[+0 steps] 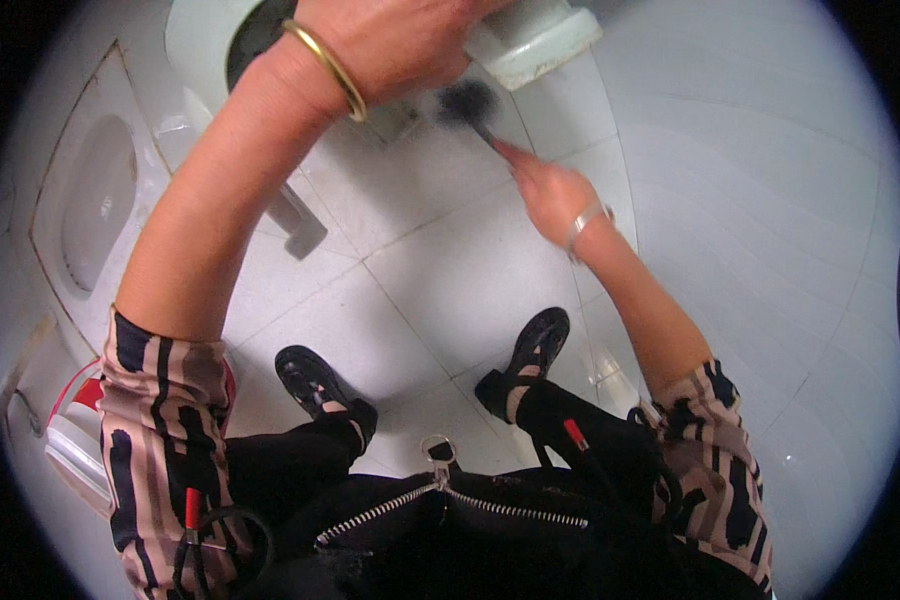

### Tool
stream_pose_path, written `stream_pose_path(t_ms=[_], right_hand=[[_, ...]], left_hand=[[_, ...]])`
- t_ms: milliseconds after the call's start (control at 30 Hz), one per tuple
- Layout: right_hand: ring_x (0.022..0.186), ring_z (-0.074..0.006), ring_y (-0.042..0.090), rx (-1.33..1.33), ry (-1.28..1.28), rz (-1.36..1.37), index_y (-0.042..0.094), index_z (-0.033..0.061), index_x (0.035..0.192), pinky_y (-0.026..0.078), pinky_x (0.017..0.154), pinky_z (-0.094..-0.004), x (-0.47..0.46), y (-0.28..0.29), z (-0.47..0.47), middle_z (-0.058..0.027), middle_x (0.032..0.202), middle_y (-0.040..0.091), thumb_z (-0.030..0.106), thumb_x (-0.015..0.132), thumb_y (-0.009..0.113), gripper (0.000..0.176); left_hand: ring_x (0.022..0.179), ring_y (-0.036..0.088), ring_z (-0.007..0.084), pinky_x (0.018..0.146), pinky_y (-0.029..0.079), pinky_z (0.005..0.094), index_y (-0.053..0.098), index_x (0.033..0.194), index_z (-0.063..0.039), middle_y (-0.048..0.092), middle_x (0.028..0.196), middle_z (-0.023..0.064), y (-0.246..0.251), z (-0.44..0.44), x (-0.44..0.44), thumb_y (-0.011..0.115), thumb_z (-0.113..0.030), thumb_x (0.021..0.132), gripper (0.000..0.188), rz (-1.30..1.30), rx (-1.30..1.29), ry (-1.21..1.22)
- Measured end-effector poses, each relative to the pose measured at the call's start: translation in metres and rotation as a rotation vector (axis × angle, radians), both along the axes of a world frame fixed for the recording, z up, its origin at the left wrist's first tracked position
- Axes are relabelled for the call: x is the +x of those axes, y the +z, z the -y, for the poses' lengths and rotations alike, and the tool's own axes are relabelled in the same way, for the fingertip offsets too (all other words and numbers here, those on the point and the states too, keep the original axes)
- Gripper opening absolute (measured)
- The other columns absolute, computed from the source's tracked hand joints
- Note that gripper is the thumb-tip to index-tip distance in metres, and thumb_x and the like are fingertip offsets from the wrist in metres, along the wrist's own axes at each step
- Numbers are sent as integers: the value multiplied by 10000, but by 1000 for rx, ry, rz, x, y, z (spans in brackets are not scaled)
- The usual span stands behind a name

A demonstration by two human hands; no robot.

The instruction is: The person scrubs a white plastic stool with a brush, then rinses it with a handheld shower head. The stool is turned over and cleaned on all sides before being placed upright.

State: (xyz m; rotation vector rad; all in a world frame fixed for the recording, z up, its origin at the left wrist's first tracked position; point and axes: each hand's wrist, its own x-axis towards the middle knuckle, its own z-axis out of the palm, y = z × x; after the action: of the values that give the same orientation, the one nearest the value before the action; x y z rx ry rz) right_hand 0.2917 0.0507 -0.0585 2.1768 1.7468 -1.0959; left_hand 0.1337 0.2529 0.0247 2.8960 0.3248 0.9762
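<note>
My right hand [559, 199] holds the short handle of a brush with a round dark bristle head [469, 103], which looks like a toilet brush; both are blurred. The bristles hang above the tiled floor, close to the edge of a white ceramic fixture [547, 49]. My left hand [401, 41], with a gold bangle at the wrist, reaches over that fixture at the top of the view. Its fingers are mostly cut off or hidden, so its hold cannot be told. Left of it shows a rounded white ceramic rim [195, 45] around a dark opening.
A grey spout-like piece [300, 225] juts out below my left forearm. On the left is an oval basin [97, 202] in a white surround. A white bucket [79, 450] with red parts stands at lower left. A pale tiled wall [750, 225] rises on the right.
</note>
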Motion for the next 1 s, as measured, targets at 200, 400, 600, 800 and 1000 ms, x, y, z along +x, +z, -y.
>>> stream_pose_path(t_ms=[200,400,600,800,1000], right_hand=[[851,-383,602,-185,6,20,421,213,1371,489,756,-449,-4,-15,10,-207,1013,630,139,942,401,436],[812,-382,611,-20,9,-20,409,226,1380,490,738,-455,-16,-4,-4,-216,996,634,157,949,379,438],[839,-382,605,-300,43,72,399,218,1383,488,744,-449,-13,6,15,-230,994,627,168,947,389,439],[842,-395,602,-70,-74,-129,445,205,1357,483,780,-459,-17,-13,13,-223,982,634,182,948,395,413],[874,-396,598,-171,15,-30,454,183,1346,483,791,-454,-7,-17,20,-207,1025,631,179,947,393,403]], left_hand=[[1091,541,235,1039,338,504,596,1085,-139,615,1080,34,4,7,0,716,-84,589,513,-74,-39,-1],[1068,544,226,1013,338,477,595,1059,-139,610,1062,29,3,13,0,681,-86,599,472,-67,40,12],[1063,538,231,993,339,451,583,1061,-147,608,1053,23,6,10,-6,692,-110,608,467,-62,-27,26],[1058,536,229,990,343,454,578,1071,-151,602,1062,28,9,14,-11,703,-114,609,480,-104,21,73],[1058,533,231,991,339,462,573,1078,-151,595,1067,29,1,12,-9,705,-115,612,485,-114,-64,63]])
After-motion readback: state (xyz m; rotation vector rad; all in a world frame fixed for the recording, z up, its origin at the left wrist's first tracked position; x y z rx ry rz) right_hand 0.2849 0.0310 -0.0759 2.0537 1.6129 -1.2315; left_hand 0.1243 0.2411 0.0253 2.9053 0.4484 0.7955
